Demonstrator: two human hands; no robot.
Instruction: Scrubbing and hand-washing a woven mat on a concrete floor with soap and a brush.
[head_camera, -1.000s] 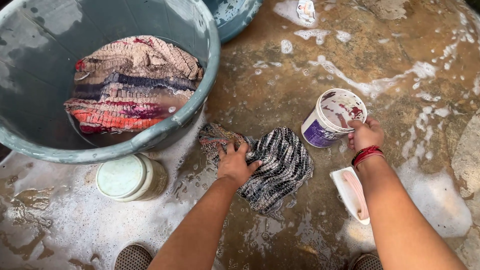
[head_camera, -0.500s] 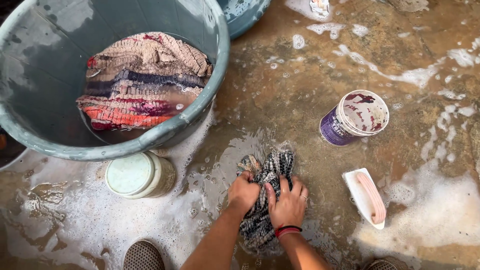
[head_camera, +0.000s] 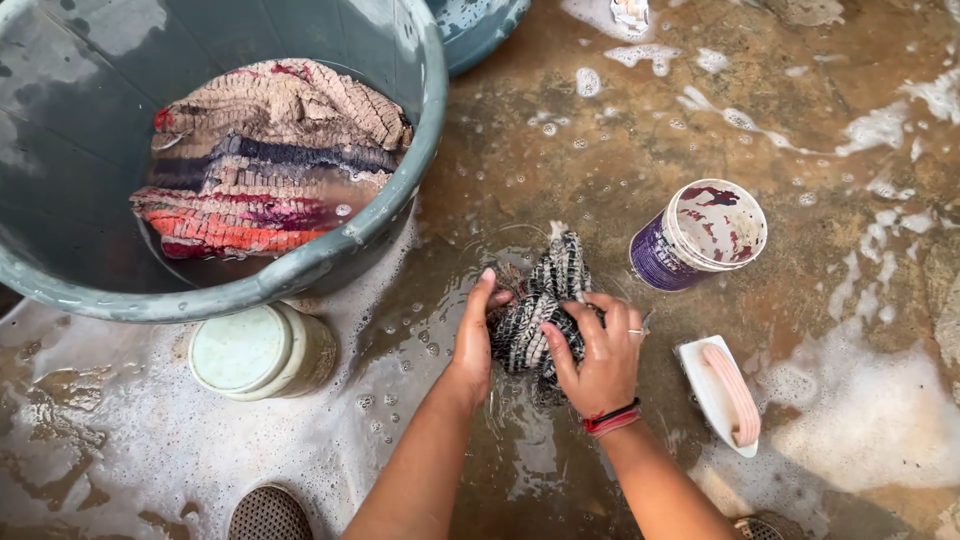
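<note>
Left hand: the left hand (head_camera: 474, 335) reached in from the lower middle, forearm angled up and slightly right, wrist straight, palm turned inward against the left side of the striped cloth (head_camera: 540, 305); fingers were extended and pressed on the cloth rather than curled shut.
Right hand: the right hand (head_camera: 598, 348) came in from the lower right, wrist bent, back of the hand upward; fingers were curled over the bunched cloth from the right, gripping it. A ring showed on one finger and red and black bands (head_camera: 612, 418) circled the wrist.
Cloth: black-and-white striped, wet, bunched into a lump between the two hands, lying on the wet floor (head_camera: 600, 130) just right of the tub and left of the cup.
Tub: a large grey-green tub (head_camera: 400, 190) stood at upper left, holding water and a folded multicoloured striped cloth (head_camera: 265, 155).
Cup: a purple-sided plastic cup (head_camera: 700, 235) lay tipped on the floor, near the right hand but apart from it.
Brush: a white scrub brush with a pink handle (head_camera: 722, 395) lay just right of the right forearm.
Jar: a jar with a pale lid (head_camera: 255, 350) stood below the tub, well left of the left hand.
Floor: brown, wet, with patches of white suds.
</note>
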